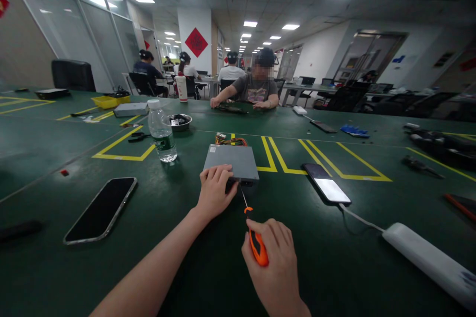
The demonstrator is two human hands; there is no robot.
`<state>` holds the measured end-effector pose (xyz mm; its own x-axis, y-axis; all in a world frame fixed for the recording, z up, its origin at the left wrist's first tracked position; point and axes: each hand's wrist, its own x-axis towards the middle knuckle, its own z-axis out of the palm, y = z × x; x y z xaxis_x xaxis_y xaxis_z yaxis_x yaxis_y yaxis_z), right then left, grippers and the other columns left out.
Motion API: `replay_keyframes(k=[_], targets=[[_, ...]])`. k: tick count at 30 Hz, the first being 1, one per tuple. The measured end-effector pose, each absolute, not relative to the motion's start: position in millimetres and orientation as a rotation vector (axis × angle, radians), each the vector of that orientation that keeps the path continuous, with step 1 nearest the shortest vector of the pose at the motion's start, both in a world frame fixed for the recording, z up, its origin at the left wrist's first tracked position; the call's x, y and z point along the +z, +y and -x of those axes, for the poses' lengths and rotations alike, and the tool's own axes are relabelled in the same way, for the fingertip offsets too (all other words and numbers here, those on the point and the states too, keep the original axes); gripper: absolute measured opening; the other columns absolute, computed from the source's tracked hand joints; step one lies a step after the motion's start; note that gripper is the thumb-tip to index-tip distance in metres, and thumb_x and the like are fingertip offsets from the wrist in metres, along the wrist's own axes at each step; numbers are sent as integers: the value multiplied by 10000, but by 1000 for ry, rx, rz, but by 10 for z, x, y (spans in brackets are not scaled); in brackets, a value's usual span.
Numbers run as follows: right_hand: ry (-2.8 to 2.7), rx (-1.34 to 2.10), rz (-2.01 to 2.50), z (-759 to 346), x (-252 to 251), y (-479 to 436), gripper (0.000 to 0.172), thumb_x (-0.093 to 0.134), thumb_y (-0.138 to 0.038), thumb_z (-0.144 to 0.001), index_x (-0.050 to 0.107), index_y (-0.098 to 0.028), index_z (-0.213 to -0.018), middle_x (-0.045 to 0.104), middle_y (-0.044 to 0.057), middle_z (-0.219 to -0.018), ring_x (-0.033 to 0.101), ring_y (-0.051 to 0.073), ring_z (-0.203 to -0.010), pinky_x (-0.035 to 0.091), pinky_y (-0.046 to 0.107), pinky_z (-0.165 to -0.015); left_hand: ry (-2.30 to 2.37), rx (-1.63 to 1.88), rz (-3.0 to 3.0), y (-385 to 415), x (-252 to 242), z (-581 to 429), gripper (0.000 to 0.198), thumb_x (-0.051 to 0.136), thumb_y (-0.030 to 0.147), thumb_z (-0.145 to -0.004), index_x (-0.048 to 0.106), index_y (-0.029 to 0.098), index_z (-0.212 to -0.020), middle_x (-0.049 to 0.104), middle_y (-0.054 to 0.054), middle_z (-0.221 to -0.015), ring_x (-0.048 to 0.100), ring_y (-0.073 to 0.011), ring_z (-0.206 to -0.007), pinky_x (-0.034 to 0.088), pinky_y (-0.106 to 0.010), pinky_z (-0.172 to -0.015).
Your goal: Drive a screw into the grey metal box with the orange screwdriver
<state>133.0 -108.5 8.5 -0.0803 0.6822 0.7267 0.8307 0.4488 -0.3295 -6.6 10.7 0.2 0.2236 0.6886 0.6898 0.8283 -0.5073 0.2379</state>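
Note:
A grey computer power supply (241, 158) lies flat on the green table, its coloured cable bundle (230, 140) at the far edge. My left hand (216, 190) grips its near left corner, fingers on the top and thumb at the near side. In my right hand (273, 257) is a screwdriver (257, 245) with an orange and black handle. Its thin shaft points up and away, and the tip meets the near side of the power supply beside my left thumb. Whether the tip sits in a screw is too small to tell.
Left of the power supply stand a water bottle (161, 133) and a metal bowl (185, 125) of dark parts. A phone (102, 210) lies front left. Another phone (327, 184) is cabled to a white power strip (427, 260) at right. A person (249, 86) sits opposite, hands on a dark flat object.

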Motion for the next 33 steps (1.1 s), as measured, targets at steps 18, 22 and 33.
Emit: replay_keyframes(k=[18, 22, 33], targets=[[-1861, -209, 1273, -1336, 106, -1080, 155, 430, -167, -858, 518, -176, -986, 576, 35, -766, 574, 167, -709, 471, 332, -669, -1473, -1135, 2306, 110, -6, 71, 133, 556, 285, -790, 518, 227, -904, 601, -31, -1147, 500, -217, -1065, 293, -406, -861], [-1829, -254, 1241, -1441, 116, -1130, 147, 474, -202, -852, 528, -175, -987, 590, 31, -763, 579, 163, -705, 473, 342, -692, -1465, -1131, 2301, 118, -23, 74, 142, 551, 286, -794, 522, 231, -921, 603, -42, -1147, 503, -226, -1061, 291, -410, -861], [-1723, -298, 1282, -1634, 33, -1130, 145, 497, -239, -858, 524, -181, -988, 598, 25, -770, 584, 148, -688, 481, 306, -652, -1453, -1130, 2313, 104, 0, 80, 140, 548, 282, -798, 515, 227, -922, 599, -36, -1146, 504, -220, -1060, 296, -406, -860]])
